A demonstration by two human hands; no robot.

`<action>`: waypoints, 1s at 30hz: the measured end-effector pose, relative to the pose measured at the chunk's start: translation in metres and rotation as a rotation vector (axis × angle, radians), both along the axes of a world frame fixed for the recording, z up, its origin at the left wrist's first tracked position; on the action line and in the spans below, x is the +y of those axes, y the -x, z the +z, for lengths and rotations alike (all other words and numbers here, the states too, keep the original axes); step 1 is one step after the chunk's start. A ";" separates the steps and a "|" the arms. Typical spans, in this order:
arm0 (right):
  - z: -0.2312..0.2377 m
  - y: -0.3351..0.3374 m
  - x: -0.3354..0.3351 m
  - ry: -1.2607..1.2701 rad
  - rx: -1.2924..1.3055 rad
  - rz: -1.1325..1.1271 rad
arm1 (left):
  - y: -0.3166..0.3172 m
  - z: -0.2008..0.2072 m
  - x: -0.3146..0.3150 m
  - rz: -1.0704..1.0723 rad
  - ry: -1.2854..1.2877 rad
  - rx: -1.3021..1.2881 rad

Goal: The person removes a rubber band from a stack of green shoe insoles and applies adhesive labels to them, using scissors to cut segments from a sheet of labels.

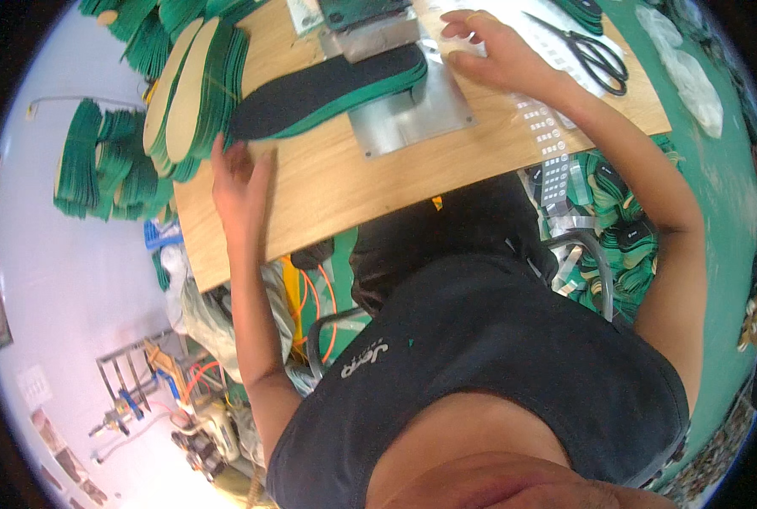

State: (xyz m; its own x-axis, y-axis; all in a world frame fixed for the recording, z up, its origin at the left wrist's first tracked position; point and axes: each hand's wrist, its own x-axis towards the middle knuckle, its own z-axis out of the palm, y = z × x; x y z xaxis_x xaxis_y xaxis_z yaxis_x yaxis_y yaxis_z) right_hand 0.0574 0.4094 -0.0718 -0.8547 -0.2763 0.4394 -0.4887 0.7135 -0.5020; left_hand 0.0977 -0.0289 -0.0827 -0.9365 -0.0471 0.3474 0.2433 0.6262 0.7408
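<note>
A black-topped insole [328,92] with green edges lies slantwise on the wooden table, its right end over a shiny metal plate [412,127] and by a metal press block [370,38]. More green layers show under that insole. My left hand [241,178] is at the table's left side, just below the insole's left end, thumb and forefinger apart and nothing visible between them. Beside it stands a stack of beige-topped green insoles [196,93]. My right hand [501,58] reaches over white sheets right of the press block, fingers and thumb spread, holding nothing visible.
Black-handled scissors [595,59] lie on white sheets at the far right of the wooden table [311,199]. A printed strip [552,161] hangs over the near edge. Several green insole bundles [107,161] stand beyond the left edge; more insoles [620,246] are heaped below right.
</note>
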 end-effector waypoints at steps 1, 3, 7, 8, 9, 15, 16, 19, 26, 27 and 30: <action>0.010 0.005 0.011 0.053 -0.034 -0.057 | -0.008 0.003 -0.004 -0.027 -0.065 0.035; 0.014 0.038 0.059 -0.007 0.076 -0.160 | -0.018 0.018 -0.001 -0.018 -0.006 0.036; 0.022 0.087 0.103 -0.193 0.206 -0.246 | -0.029 0.030 0.001 -0.013 -0.079 -0.018; 0.018 0.094 0.105 -0.172 0.229 -0.241 | -0.025 0.029 0.003 -0.046 -0.121 -0.004; 0.012 0.102 0.098 -0.147 0.241 -0.225 | -0.023 0.026 0.003 -0.069 -0.158 0.000; 0.007 0.084 0.033 -0.455 0.136 0.026 | -0.034 0.031 0.012 -0.127 -0.176 -0.037; 0.006 0.081 0.033 -0.434 0.147 0.018 | -0.034 0.028 0.012 -0.137 -0.200 -0.052; 0.007 0.070 0.034 -0.370 0.177 -0.014 | -0.037 0.025 0.020 -0.194 -0.160 -0.036; 0.044 0.008 0.032 -0.031 0.212 -0.127 | -0.053 0.043 0.109 -0.556 -0.146 -0.062; 0.050 -0.003 0.030 -0.064 0.268 -0.110 | -0.053 0.049 0.122 -0.651 -0.078 -0.041; 0.056 -0.032 0.023 -0.124 0.382 -0.065 | -0.038 0.043 0.148 -0.677 -0.053 -0.137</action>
State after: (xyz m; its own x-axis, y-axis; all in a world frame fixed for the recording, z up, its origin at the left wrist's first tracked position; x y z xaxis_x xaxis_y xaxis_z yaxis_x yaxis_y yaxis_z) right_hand 0.0894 0.4323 -0.0154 -0.6538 -0.2979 0.6955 -0.5750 0.7931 -0.2008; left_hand 0.1358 0.1195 -0.0395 -0.8010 0.5495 0.2375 0.4700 0.3316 0.8180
